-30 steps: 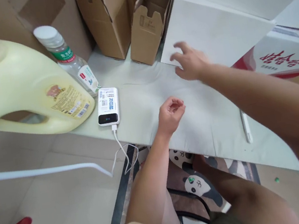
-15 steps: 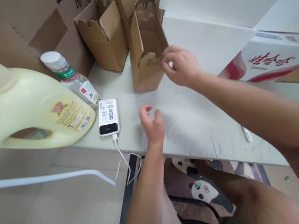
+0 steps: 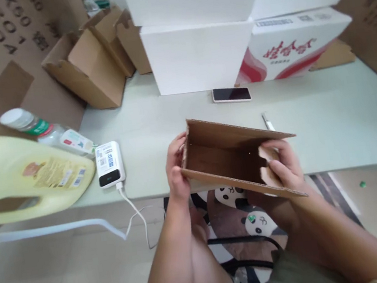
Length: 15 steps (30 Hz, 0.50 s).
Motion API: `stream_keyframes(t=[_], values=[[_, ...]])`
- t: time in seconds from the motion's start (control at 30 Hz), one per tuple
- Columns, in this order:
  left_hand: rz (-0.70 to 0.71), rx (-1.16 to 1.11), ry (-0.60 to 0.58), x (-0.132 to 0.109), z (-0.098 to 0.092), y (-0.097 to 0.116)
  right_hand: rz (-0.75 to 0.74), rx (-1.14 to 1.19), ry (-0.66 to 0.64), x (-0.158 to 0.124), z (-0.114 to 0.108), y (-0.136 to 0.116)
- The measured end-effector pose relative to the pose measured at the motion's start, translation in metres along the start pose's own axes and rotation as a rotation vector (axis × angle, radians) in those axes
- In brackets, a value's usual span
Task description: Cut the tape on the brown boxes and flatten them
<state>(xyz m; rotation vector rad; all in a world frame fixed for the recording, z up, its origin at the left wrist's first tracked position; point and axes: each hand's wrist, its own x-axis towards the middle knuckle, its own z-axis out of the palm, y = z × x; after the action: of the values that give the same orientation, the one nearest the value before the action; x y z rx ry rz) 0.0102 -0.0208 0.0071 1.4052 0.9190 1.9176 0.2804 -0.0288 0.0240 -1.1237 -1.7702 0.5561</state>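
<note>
An open brown cardboard box [image 3: 222,155] is held between my two hands over the table's front edge, its hollow inside turned up toward me. My left hand [image 3: 177,169] grips its left end, thumb on the near side and fingers behind. At the right end my right hand [image 3: 284,165] pinches a notched flap, thumb inside the opening. The undersides of both hands are hidden. Just beyond the box lie a slim white pen-like tool [image 3: 267,122] and a phone [image 3: 231,95] with a dark screen.
Several similar cardboard boxes [image 3: 100,74] stand at the back left. On the left are a yellow jug [image 3: 30,172], a clear bottle [image 3: 48,131] and a white power bank [image 3: 110,165] with a cable. White cartons [image 3: 197,57] line the back of the pale table [image 3: 333,115].
One cardboard box has come from the group at the back to the front edge, tipped over. My left hand, empty before, now grips it too. The view has swung right.
</note>
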Motion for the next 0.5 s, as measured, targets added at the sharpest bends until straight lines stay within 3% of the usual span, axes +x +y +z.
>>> stream_keyframes(t=[0.1, 0.17, 0.37, 0.5], values=[[0.169, 0.120, -0.015, -0.002, 0.007, -0.007, 0.020, 0.150, -0.042, 0.009, -0.003, 0.001], [0.188, 0.218, -0.066, 0.001, 0.010, -0.011, 0.012, 0.261, -0.032, 0.013, -0.003, 0.005], [-0.012, 0.302, 0.010, 0.010, 0.019, -0.016, 0.186, 0.467, 0.145, 0.002, 0.010, 0.009], [-0.004, 0.246, 0.063, 0.014, 0.021, -0.019, 0.131, 0.467, 0.159, -0.002, 0.012, 0.011]])
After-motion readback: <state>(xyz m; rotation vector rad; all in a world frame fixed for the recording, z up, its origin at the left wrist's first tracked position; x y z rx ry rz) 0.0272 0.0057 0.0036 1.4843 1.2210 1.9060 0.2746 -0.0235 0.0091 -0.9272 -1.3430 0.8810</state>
